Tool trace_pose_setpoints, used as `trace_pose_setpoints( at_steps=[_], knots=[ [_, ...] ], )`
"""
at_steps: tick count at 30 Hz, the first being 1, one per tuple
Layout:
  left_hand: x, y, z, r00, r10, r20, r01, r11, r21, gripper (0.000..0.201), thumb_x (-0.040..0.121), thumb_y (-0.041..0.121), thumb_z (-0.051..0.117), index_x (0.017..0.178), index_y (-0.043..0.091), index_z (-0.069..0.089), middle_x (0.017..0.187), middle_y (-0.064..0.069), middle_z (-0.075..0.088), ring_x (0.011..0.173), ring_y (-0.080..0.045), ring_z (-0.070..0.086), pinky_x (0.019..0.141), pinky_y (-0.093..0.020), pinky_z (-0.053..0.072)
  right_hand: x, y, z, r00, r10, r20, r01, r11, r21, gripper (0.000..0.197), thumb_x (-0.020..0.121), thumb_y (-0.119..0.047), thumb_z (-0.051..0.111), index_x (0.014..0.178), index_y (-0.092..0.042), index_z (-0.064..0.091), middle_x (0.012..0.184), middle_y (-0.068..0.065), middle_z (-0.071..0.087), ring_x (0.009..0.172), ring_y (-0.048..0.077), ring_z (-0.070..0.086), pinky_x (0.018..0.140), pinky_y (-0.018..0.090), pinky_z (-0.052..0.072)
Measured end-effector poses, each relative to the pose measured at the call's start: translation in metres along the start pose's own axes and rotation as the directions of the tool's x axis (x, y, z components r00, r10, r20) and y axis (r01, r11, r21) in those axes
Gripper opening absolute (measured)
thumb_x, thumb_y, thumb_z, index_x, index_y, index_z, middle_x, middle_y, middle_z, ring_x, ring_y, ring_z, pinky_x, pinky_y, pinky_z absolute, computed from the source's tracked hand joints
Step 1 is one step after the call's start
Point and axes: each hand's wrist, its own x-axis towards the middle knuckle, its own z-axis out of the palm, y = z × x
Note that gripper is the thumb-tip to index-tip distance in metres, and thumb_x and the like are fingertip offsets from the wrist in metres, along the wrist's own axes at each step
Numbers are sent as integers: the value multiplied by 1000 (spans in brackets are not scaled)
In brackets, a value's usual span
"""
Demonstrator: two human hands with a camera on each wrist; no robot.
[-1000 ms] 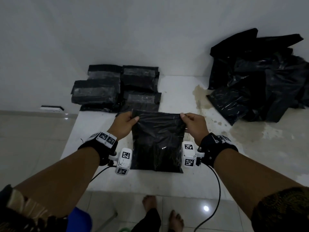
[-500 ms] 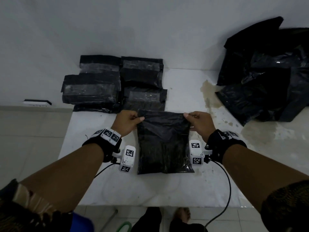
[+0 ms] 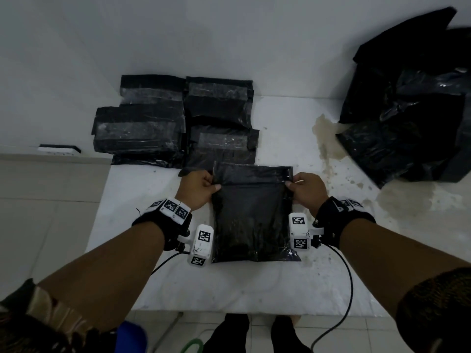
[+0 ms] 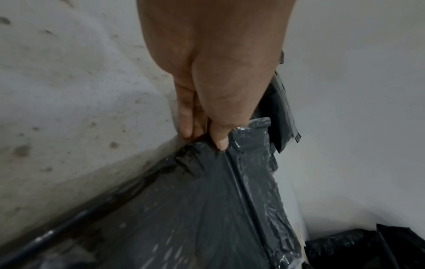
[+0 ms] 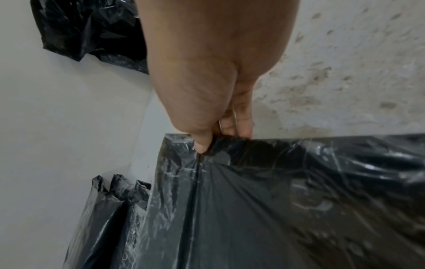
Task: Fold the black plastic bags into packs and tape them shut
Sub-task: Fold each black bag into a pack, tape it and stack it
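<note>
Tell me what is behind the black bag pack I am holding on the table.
Behind the held pack lie the taped packs, stacked against the wall; the nearest one touches or slips under its far edge. What lies beneath that stack is covered.

Head view overhead; wrist views close.

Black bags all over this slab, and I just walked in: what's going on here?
A person is packing black plastic bags. The left hand and right hand each pinch a side of the bag pack lying flat on the white slab, where its far end is being folded. Finished taped packs are stacked behind it by the wall, and a loose heap of bags waits to the right. No tape roll is in view.
</note>
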Motion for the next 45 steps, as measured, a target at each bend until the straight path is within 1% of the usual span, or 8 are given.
trace_pose_setpoints(
  at_steps=[3,7,15,18,22,29,37,45],
  knots=[
    [-5,2,4,999,-30,45,30,999,12,28,72,24,86,82,17,61,81,-6,72,82,-23,70,80,-43,59,-3,-1,0,1000,1,-8,-1,999,42,21,79,-34,75,62,-26,66,78,9,72,84,35,70,81,53,57],
    [-6,-2,8,1000,3,13,-5,989,146,31,70,20,87,68,24,56,64,3,62,68,-17,61,78,-38,55,-4,-1,-3,999,-31,-32,29,998,-49,32,83,-20,77,57,-26,59,69,9,66,79,37,68,80,52,55],
    [4,2,9,999,-6,-49,12,993,121,18,78,21,81,79,12,66,78,-5,70,77,-22,67,72,-28,51,-1,-7,-6,997,-82,14,83,979,-187,27,86,-35,73,68,-17,64,72,4,68,77,28,68,77,37,55],
    [6,4,8,998,-24,-53,31,991,129,16,80,20,79,79,16,64,79,-7,69,82,-26,68,79,-34,56,0,-9,-9,994,-106,-5,101,953,-286,22,88,-35,70,73,-20,64,79,1,67,86,23,65,73,28,44],
    [12,11,9,992,-75,-97,76,997,11,25,79,30,81,91,16,63,91,-7,69,88,-23,68,82,-39,58,8,-11,-9,994,-107,-13,102,972,-210,22,83,-37,76,84,-16,72,86,2,71,88,21,65,81,32,52],
    [21,12,9,986,-104,-127,103,995,-17,20,83,20,76,70,22,61,73,-7,66,81,-31,68,84,-48,57,16,-10,-2,996,-83,-38,74,979,-192,21,82,-31,77,71,-19,63,77,1,65,87,25,65,75,30,48],
    [10,11,3,985,-148,91,149,989,-15,27,72,27,86,84,9,70,85,-12,74,88,-29,71,87,-46,57,4,-9,-11,995,-69,76,79,988,-136,31,74,-40,83,79,-12,69,81,4,70,83,21,66,81,35,52],
    [-6,0,4,987,-125,99,116,989,87,19,71,10,84,80,10,67,80,-12,72,84,-31,71,85,-49,57,-15,0,-12,983,-88,162,123,969,-216,43,75,-26,85,50,-19,50,52,-2,50,58,16,50,59,28,35]
  ],
)
